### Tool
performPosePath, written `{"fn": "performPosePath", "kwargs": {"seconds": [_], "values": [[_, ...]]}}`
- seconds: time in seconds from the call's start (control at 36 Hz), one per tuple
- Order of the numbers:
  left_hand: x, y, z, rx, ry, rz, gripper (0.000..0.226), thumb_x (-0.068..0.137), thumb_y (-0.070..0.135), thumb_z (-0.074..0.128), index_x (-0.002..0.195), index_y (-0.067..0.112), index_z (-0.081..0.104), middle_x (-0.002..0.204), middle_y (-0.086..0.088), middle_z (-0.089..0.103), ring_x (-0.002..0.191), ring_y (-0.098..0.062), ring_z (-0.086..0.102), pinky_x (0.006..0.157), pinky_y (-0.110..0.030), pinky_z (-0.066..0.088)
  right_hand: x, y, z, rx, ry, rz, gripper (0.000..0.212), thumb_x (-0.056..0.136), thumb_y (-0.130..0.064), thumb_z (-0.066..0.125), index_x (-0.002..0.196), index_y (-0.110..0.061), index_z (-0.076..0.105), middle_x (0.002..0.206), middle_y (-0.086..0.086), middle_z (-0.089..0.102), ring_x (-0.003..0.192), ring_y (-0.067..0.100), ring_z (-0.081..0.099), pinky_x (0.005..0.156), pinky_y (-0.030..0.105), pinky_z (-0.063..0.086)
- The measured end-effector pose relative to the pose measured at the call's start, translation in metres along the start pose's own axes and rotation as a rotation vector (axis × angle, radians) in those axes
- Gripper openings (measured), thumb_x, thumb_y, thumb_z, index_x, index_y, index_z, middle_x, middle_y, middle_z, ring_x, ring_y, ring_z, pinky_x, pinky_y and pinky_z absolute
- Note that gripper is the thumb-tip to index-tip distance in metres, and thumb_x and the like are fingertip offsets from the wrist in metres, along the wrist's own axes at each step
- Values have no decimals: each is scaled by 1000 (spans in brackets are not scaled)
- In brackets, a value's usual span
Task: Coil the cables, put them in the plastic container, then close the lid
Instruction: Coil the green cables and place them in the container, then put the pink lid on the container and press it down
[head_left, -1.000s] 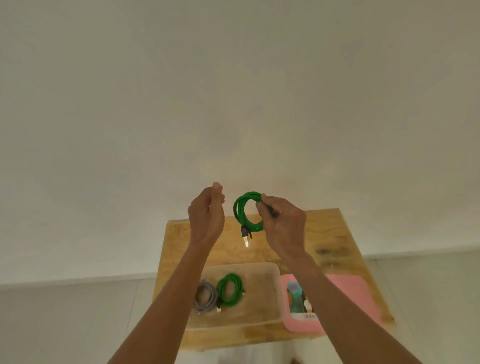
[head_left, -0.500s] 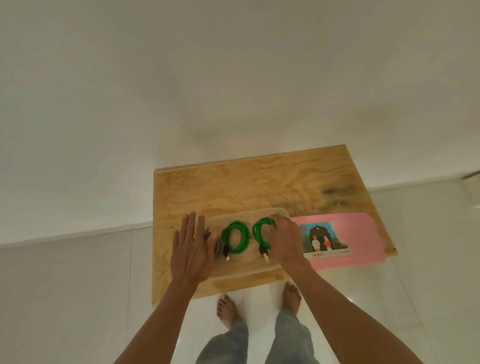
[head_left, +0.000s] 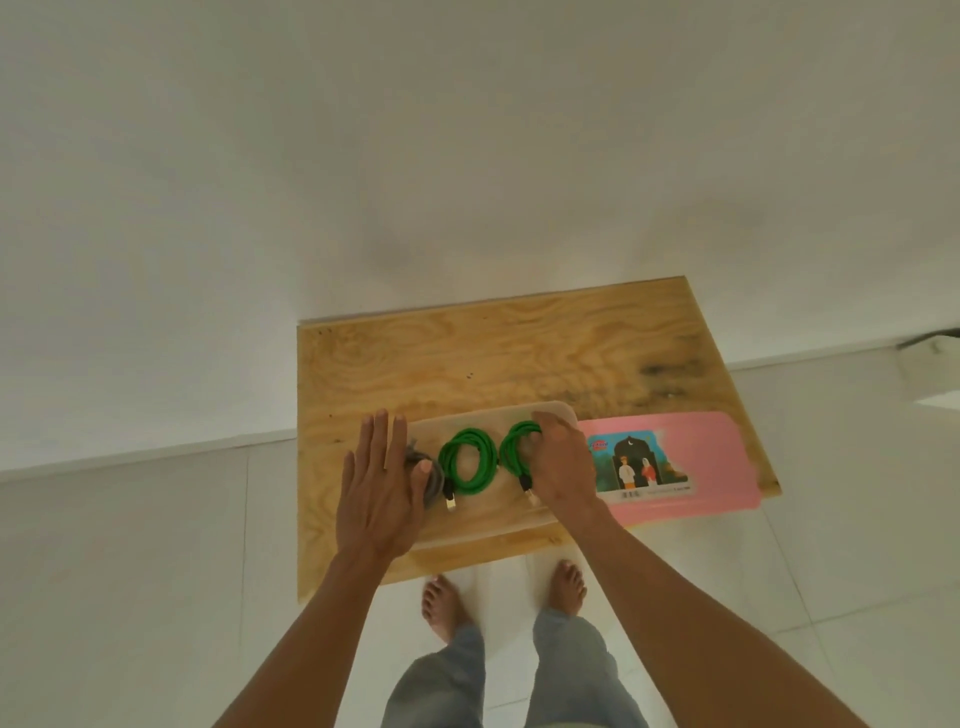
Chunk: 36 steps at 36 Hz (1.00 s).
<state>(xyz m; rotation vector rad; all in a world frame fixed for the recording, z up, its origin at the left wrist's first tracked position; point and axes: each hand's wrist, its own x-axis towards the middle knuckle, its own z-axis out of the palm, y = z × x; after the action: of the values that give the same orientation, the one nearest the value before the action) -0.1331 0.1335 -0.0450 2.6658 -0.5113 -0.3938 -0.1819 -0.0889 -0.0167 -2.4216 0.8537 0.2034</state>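
Note:
A clear plastic container (head_left: 488, 525) sits on the wooden table (head_left: 498, 358). Inside it lie a grey coiled cable (head_left: 432, 480), a green coiled cable (head_left: 467, 462) in the middle, and a second green coil (head_left: 517, 449) on the right. My right hand (head_left: 563, 462) is inside the container, its fingers closed on the right side of that second green coil. My left hand (head_left: 376, 488) rests flat with fingers spread over the container's left end, partly covering the grey cable. The pink lid (head_left: 717, 462) lies flat to the right of the container.
The table stands against a white wall, with bare wood behind the container. White tiled floor surrounds it. My bare feet (head_left: 447, 603) stand at the table's front edge. A picture label (head_left: 639, 462) is on the lid's left part.
My right hand has brought the coiled green cable down from in front of the wall into the container's right side. My left hand dropped flat onto the container's left end.

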Motion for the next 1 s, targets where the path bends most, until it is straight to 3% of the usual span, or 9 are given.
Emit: {"fn": "performPosePath", "kwargs": {"seconds": [0.17,0.25,0.31,0.44,0.53,0.64,0.75,0.86,1.0], "values": [[1,15,-13,12,16,-52,78,92,58,3,159,18,13,167,-3,4,153,-17,-4,124,-48,7,-4,0,-26,193,79,-55,32,92,-7,59,124,-9,64,117,11,69,106,25,64,92,29,49],[7,30,-23,-30,52,-87,76,94,57,7,158,16,17,166,-6,13,154,-21,5,123,-49,9,-1,2,-48,274,152,-84,28,94,-6,56,121,-9,66,114,9,69,89,15,63,78,7,40],[14,45,-29,-64,82,-108,69,101,56,15,158,17,18,166,-6,16,154,-22,7,124,-47,9,6,7,-61,288,168,-82,28,95,-9,56,121,-11,65,115,5,68,87,11,61,73,1,35],[36,97,-38,-102,182,-65,60,105,44,30,154,11,29,160,-13,30,149,-29,23,121,-49,18,25,31,-98,371,196,-49,29,93,-10,60,121,-15,64,114,6,68,82,17,63,79,22,44],[50,136,-30,-103,215,-12,57,104,42,35,151,9,34,156,-15,37,145,-32,31,118,-50,25,34,58,-120,379,212,-35,30,93,-10,61,123,-15,63,112,4,68,80,13,61,77,20,42],[56,201,-4,-117,228,31,52,104,35,41,146,5,41,149,-18,45,138,-36,40,113,-49,33,38,112,-150,360,242,-22,30,91,-4,58,119,-12,65,105,-3,64,84,10,57,74,7,33],[49,266,35,-115,200,79,46,102,25,49,141,1,46,139,-21,52,128,-38,48,108,-47,38,48,184,-169,330,217,39,28,89,-8,62,117,-12,66,113,7,69,91,20,66,81,21,45],[44,298,74,-89,88,6,50,100,25,53,143,2,43,144,-20,47,132,-39,44,109,-48,37,54,235,-173,309,158,54,35,90,-11,63,124,-14,62,116,11,68,94,22,69,83,18,42],[35,314,116,-53,-25,-176,58,94,25,60,143,4,39,147,-17,42,135,-36,37,110,-46,35,53,275,-163,250,23,78,43,91,-18,61,133,-16,54,124,11,63,112,28,61,97,33,46]]}}
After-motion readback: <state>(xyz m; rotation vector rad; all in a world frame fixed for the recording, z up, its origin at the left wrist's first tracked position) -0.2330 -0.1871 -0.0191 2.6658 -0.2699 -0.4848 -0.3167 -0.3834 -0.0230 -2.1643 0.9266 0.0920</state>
